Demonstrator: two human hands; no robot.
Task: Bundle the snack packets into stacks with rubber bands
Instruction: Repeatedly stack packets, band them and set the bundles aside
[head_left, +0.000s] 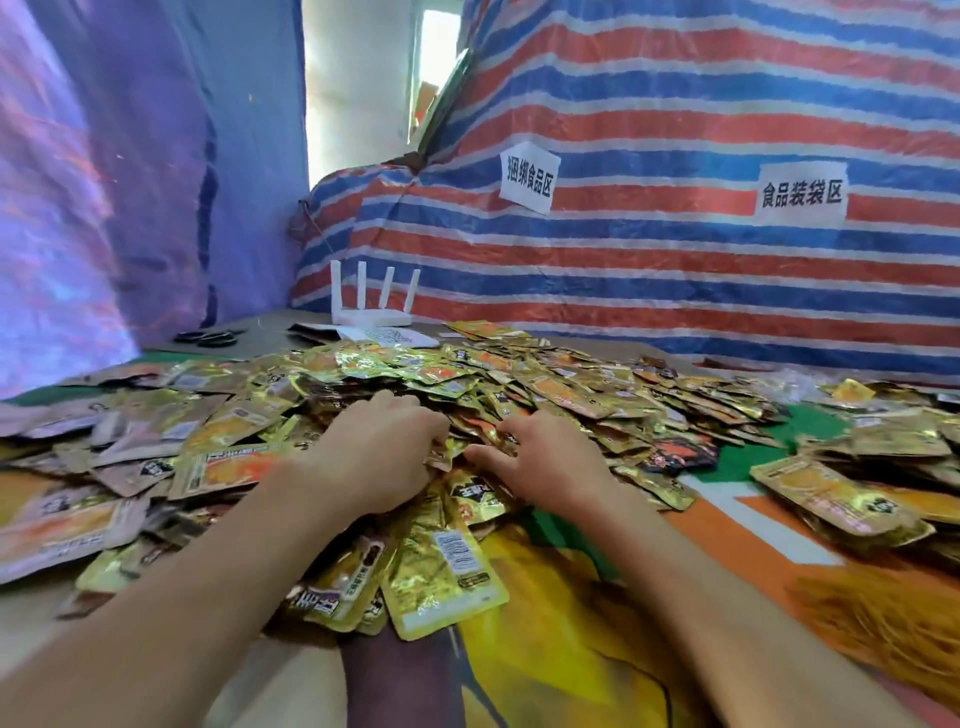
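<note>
Head view: the snack packets (467, 384) lie in a loose gold heap across the counter (753, 525), from 9 to 3 o'clock. At centre, the left hand (382, 452) has its grip curled narrow round a few packets. The right hand (545, 462), just toward 3 o'clock, lies wide, fingers spread on the heap. This looks like gathering: square the edges and face the packets one way before banding. A paper sign (529, 176) at 12 o'clock reads 捆绑食品区. A second sign (801, 195) at 2 o'clock reads 食品装袋区. Packet print is too blurred to read.
</note>
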